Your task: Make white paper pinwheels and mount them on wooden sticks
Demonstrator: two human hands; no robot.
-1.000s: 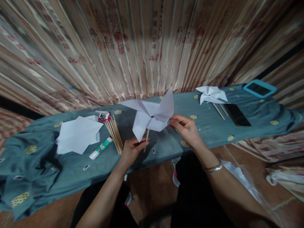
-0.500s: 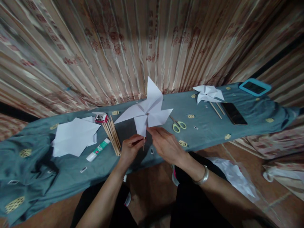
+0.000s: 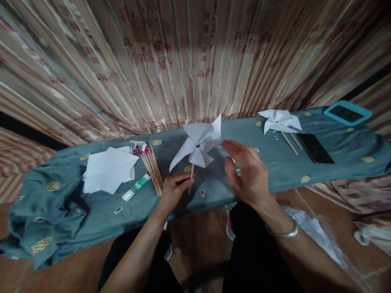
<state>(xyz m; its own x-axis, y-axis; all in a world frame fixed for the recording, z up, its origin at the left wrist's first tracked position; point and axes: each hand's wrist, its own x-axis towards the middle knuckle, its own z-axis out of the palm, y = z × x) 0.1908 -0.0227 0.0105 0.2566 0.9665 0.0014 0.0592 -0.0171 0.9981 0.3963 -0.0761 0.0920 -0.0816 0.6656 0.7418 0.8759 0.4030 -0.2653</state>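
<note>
The paper pinwheel (image 3: 198, 147) is held above the cloth-covered worktop (image 3: 275, 171), near its front edge. The long axis is the wooden stick (image 3: 191, 179), close to upright with the top leaning slightly right; the white vanes sit at the upper end, face toward the camera, with a dark pin at the hub. The left hand (image 3: 174, 189) is closed on the lower part of the stick, pinching it between thumb and fingertips. The right hand (image 3: 249, 175) is spread, fingers loosely extended, just right of the vanes and holding nothing; contact with the paper cannot be determined. A bundle of sticks (image 3: 152, 171) and a glue stick (image 3: 136, 187) lie left of the left hand.
</note>
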